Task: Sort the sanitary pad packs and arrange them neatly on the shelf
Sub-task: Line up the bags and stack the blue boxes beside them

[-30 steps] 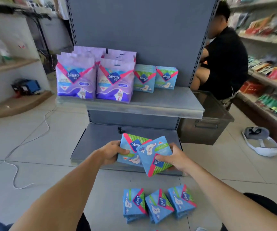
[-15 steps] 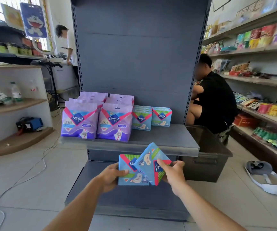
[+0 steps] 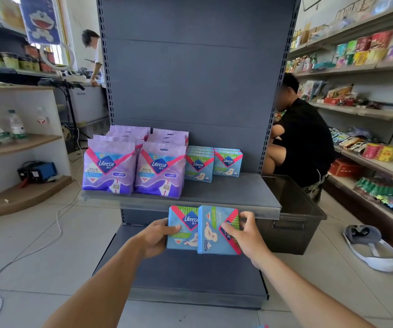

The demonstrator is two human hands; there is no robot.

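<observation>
Raised to shelf (image 3: 226, 192) edge: left hand (image 3: 154, 237), right hand (image 3: 247, 235) each pinching blue pack (image 3: 182, 229), (image 3: 214, 233). Turn right pack upright, slot beside blue stacks (image 3: 212, 163).

"Libresse" — seemingly all packs (image 3: 109, 167)

Dark bin (image 3: 292, 223) beside a crouching person (image 3: 304, 140).

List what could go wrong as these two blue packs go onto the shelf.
1. The right hand holds its pack turned sideways, logo not upright; shelved so, it would break the neat row.
2. The left pack is overlapped by the right one; either may slip.
3. The blue rows stand behind the shelf front, beside the purple packs; reaching in might topple them.
</observation>
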